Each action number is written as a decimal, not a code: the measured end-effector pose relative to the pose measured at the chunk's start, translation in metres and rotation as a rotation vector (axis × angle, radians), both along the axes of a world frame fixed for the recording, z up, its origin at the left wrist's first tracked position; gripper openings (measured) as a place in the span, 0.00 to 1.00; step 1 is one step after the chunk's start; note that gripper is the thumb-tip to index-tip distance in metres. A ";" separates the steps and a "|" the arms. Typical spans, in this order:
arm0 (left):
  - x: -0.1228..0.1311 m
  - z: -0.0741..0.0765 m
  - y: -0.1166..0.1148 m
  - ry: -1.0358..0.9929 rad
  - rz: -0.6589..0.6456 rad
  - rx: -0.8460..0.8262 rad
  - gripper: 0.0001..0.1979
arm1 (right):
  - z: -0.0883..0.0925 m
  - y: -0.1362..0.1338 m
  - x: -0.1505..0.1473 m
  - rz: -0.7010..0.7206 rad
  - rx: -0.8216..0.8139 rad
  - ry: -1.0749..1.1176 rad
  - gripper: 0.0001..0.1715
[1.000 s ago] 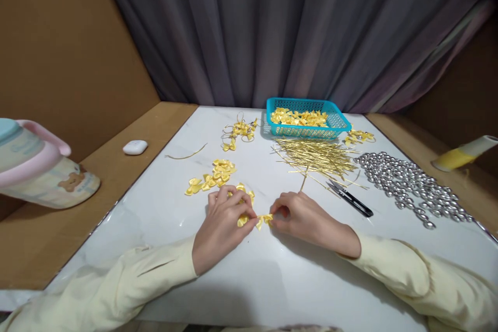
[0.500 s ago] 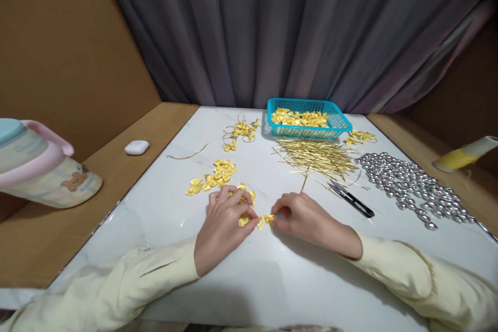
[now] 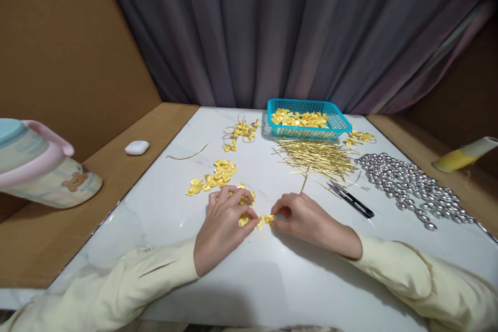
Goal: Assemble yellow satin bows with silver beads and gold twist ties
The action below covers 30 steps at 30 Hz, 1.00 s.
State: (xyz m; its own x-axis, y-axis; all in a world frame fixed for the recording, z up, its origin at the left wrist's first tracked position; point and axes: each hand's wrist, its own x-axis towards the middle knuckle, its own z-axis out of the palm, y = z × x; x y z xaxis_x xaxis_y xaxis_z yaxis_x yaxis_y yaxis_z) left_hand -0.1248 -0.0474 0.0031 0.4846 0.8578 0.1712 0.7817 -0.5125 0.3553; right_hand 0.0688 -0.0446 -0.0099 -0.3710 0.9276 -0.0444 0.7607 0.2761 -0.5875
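Note:
A small yellow ribbon bow lies low over the white table, pinched at both ends. My left hand is closed on its left end between thumb and forefinger, the other fingers resting over more yellow bows that it partly covers. My right hand is closed on the right end with thumb and forefinger. Behind the right hand a gold tie sticks up toward the pile; whether the hand touches it I cannot tell. A short row of yellow bows lies beyond my left hand.
A turquoise basket of yellow bows stands at the back, with a heap of gold ties before it. Black thread snips and many silver beads lie right. Wired bows lie back left. A bottle and white case are left.

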 end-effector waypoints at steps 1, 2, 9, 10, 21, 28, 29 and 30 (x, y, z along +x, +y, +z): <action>0.000 0.000 0.000 0.001 0.000 -0.001 0.07 | 0.000 0.000 0.000 0.000 -0.002 -0.001 0.09; 0.000 0.001 -0.001 0.001 0.001 -0.002 0.07 | 0.000 0.000 0.000 -0.002 -0.003 -0.002 0.09; 0.002 0.000 -0.002 -0.003 0.014 0.021 0.09 | -0.001 0.000 -0.001 -0.003 -0.003 0.001 0.10; 0.002 -0.001 -0.002 -0.001 0.018 0.021 0.09 | -0.001 0.000 -0.001 -0.006 -0.004 0.003 0.10; -0.001 -0.001 -0.003 0.017 -0.010 0.018 0.07 | -0.004 0.001 0.000 -0.004 0.011 0.002 0.09; -0.001 0.000 -0.002 0.001 -0.008 0.018 0.08 | -0.005 0.000 0.000 0.007 0.025 0.004 0.08; -0.001 0.000 -0.002 0.001 -0.007 0.017 0.08 | -0.005 0.000 0.000 0.005 0.025 0.003 0.09; -0.001 0.001 -0.002 0.002 -0.006 0.016 0.08 | -0.005 0.000 0.000 0.004 0.021 0.002 0.09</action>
State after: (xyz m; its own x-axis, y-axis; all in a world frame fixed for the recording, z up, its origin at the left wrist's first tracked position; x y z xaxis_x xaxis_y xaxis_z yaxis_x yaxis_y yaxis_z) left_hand -0.1259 -0.0491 0.0036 0.4898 0.8522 0.1842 0.7793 -0.5226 0.3457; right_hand 0.0690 -0.0448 -0.0144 -0.3751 0.9267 -0.0239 0.7580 0.2918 -0.5833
